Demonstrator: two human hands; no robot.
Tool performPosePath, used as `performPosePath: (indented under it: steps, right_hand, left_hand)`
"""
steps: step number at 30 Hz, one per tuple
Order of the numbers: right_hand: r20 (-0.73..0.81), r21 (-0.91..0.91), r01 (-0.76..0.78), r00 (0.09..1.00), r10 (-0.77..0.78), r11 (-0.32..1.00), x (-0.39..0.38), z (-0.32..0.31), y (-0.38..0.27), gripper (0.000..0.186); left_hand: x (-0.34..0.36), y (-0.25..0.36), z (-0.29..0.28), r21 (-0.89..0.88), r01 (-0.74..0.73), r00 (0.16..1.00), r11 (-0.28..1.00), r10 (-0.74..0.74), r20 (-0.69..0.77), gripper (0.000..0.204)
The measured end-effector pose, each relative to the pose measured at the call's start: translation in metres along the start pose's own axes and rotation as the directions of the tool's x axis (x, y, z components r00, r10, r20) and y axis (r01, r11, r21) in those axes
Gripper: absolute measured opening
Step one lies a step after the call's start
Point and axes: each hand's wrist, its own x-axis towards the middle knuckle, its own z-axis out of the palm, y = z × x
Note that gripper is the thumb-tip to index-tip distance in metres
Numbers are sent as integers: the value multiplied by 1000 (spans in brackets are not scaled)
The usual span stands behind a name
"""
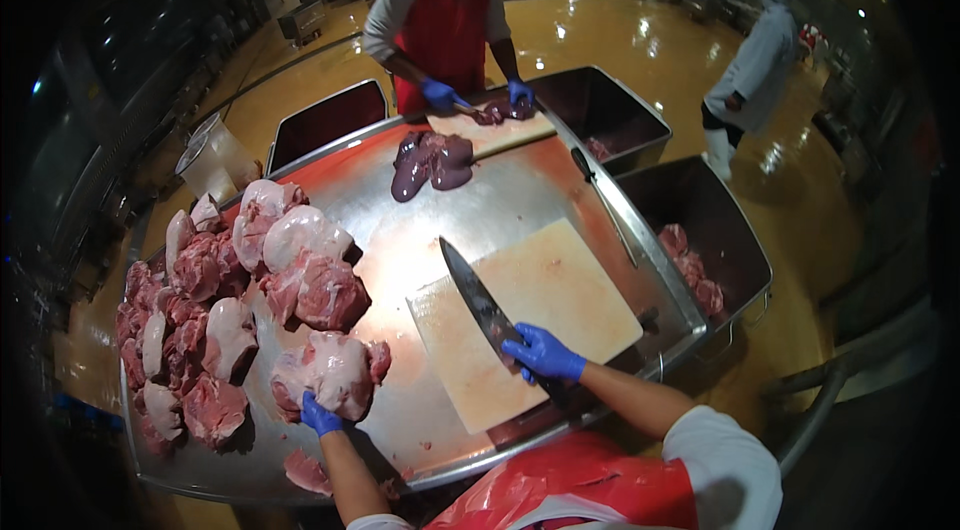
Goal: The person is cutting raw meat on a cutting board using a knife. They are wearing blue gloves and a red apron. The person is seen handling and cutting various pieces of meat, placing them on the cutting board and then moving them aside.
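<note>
My right hand, in a blue glove, is closed round a large broad-bladed butcher's knife. Its dark blade points away and to the left, over the pale cutting board. With the blue-gloved left hand I grip the near edge of a skin-on chunk of raw meat lying on the steel table; the fingertips are partly hidden against it. Left of that chunk is a large pile of similar raw meat pieces. A small meat scrap lies near the table's front edge.
Across the steel table, a co-worker in a red apron cuts dark organ meat on another board. Livers lie beside it. A sharpening steel rests at right. Bins flank the table. A person in white stands beyond.
</note>
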Motion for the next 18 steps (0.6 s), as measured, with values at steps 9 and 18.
performPosePath:
  steps: [9, 18]
  right_hand:
    - [-56, 4, 151, 987, -150, 989, -9, -16, 17, 23]
    - [-9, 436, 39, 999, -39, 899, 7, -19, 2, 38]
  left_hand:
    - [1, 145, 69, 538, -822, 517, -188, 148, 843, 35]
    - [-222, 265, 180, 6, -903, -39, -429, 97, 995, 37]
